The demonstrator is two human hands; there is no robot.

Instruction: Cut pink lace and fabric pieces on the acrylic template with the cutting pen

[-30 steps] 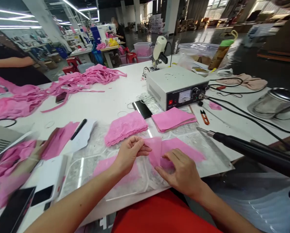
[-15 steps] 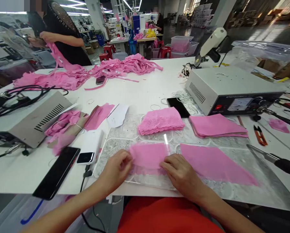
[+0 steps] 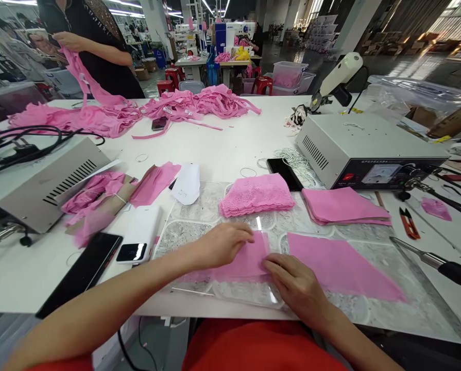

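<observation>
A sheer pink fabric piece (image 3: 240,265) lies on a clear plastic sheet (image 3: 234,293) in front of me. Over the fabric's upper part reaches my left hand (image 3: 224,245), its fingers stretched loosely to the right and holding nothing that I can see. My right hand (image 3: 295,283) is closed at the lower right edge of the same piece, fingertips pressed together on it. To the right a larger pink fabric piece (image 3: 342,265) rests flat on the grey patterned surface. Behind them are a stack of pink lace pieces (image 3: 257,196) and a stack of pink fabric pieces (image 3: 344,206).
A black-handled tool with a metal tip (image 3: 439,263) and orange thread snips (image 3: 410,224) lie at right, near a grey control box (image 3: 369,149). On the left are a black phone (image 3: 81,273) and a white power bank (image 3: 139,237). A person (image 3: 95,51) handles pink garments (image 3: 118,116) beyond.
My left hand has moved right and up, from the fabric's left edge to over its upper part. My right hand stays at the right edge. The view has shifted slightly.
</observation>
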